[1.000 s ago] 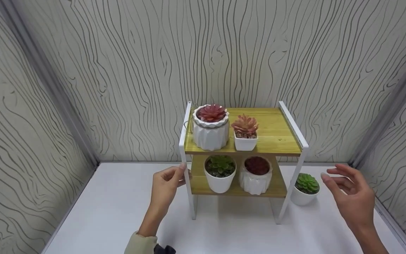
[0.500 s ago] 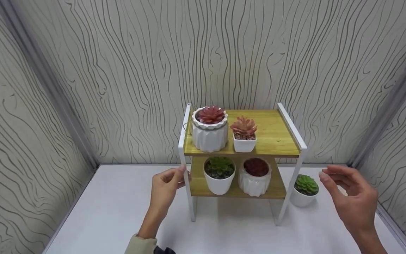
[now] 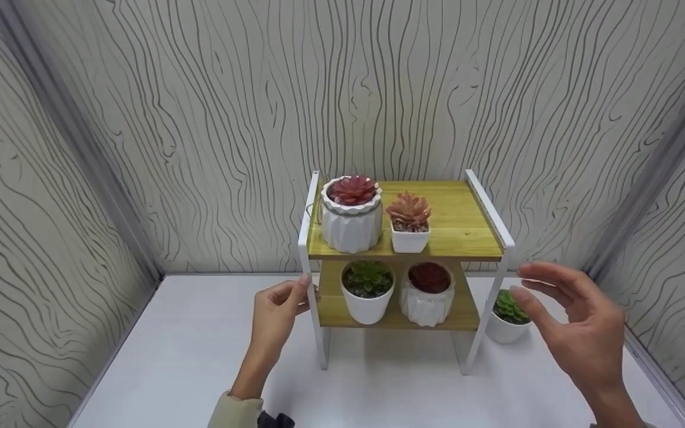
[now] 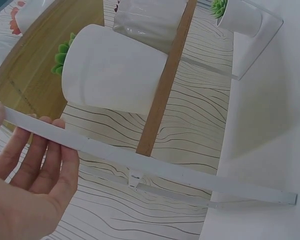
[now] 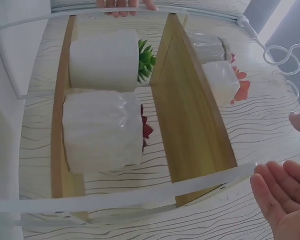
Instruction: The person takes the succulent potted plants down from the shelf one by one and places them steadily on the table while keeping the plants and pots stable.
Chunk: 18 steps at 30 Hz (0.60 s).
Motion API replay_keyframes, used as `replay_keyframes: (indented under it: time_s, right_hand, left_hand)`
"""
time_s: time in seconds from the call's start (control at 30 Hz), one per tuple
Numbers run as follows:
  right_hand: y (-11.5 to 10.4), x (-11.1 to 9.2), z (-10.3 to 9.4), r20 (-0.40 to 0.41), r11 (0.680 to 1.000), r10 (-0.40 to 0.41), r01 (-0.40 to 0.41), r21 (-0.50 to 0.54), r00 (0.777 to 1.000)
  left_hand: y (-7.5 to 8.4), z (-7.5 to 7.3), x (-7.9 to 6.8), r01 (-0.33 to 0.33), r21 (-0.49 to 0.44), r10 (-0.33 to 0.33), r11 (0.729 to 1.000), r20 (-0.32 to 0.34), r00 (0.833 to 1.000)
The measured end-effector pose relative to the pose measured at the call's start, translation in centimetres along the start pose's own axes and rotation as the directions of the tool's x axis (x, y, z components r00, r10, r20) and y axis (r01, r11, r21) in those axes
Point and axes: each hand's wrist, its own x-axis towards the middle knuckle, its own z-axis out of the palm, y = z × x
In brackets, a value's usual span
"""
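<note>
My left hand holds the left white leg of a two-tier plant shelf between thumb and fingers. In the left wrist view the fingers pass behind that leg. My right hand is open and holds nothing, just right of the right leg, fingers bent toward it. On the upper board stand a red succulent in a ridged white pot and a pink succulent in a square pot. Below are a green succulent pot and a dark red one.
A small green succulent in a white pot stands on the white table, right of the shelf and partly behind my right hand. Wood-grain-patterned panels enclose the back and sides. A white cable shows in the right wrist view.
My right hand has moved left toward the shelf's right leg and now overlaps the loose green succulent. The left hand keeps its hold. The pots stay in place on the shelf.
</note>
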Motion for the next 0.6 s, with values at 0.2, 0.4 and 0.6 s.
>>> replay_keyframes:
  time_s: [0.2, 0.4, 0.6]
  right_hand:
    - [-3.1, 0.3, 1.4, 0.022, 0.992, 0.047, -0.044, -0.115, 0.999]
    - [-5.3, 0.5, 3.1, -0.015, 0.978, 0.133, -0.134, -0.157, 0.991]
    - [-6.9, 0.9, 4.4, -0.024, 0.964, 0.186, -0.187, -0.191, 0.982]
  left_hand:
    - [0.0, 0.1, -0.1, 0.0, 0.009, 0.0, 1.0, -0.013, 1.0]
    - [0.0, 0.2, -0.1, 0.008, 0.006, -0.008, 1.0, -0.004, 1.0]
    - [0.2, 0.2, -0.1, 0.012, -0.006, -0.012, 1.0, -0.006, 1.0]
